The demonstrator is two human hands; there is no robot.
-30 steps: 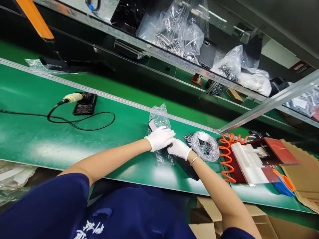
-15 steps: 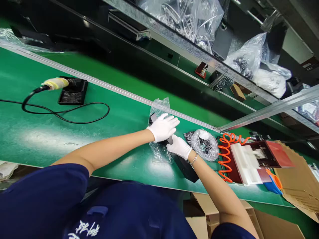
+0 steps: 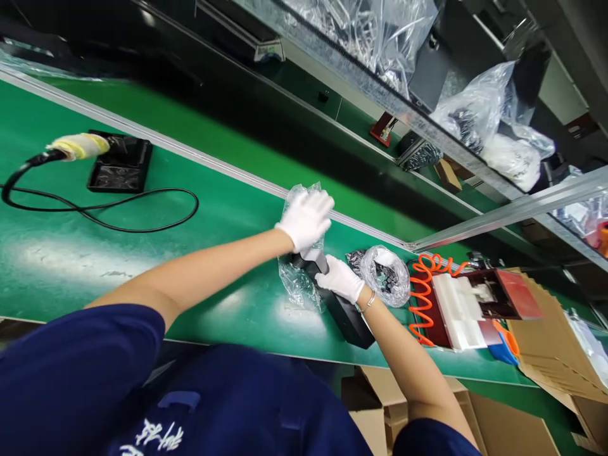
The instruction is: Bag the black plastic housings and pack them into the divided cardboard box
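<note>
A long black box-shaped part (image 3: 349,320) lies at a slant on the green workbench, its near end toward me. My right hand (image 3: 341,280), in a white glove, is closed around its middle, thumb on the upper side. At the far end, a clear plastic bag (image 3: 300,286) is spread under and around the part. My left hand (image 3: 306,218), also gloved in white, lies over that end and the bag with its fingers stretched out. It hides the part's far tip. Beside my right hand sits an open clear bag of small black pieces (image 3: 386,277).
A corded tool with a yellow-wrapped handle (image 3: 80,146) rests in a black holder (image 3: 121,174) at the left. To the right are a coiled orange hose (image 3: 420,297), a red device with white blocks (image 3: 515,294) and stacked cardboard (image 3: 553,329). A metal shelf rail (image 3: 361,85) crosses above.
My left hand has slid away from me along the black part toward its far end, uncovering more of its middle. My right hand keeps its grip. The view has shifted slightly.
</note>
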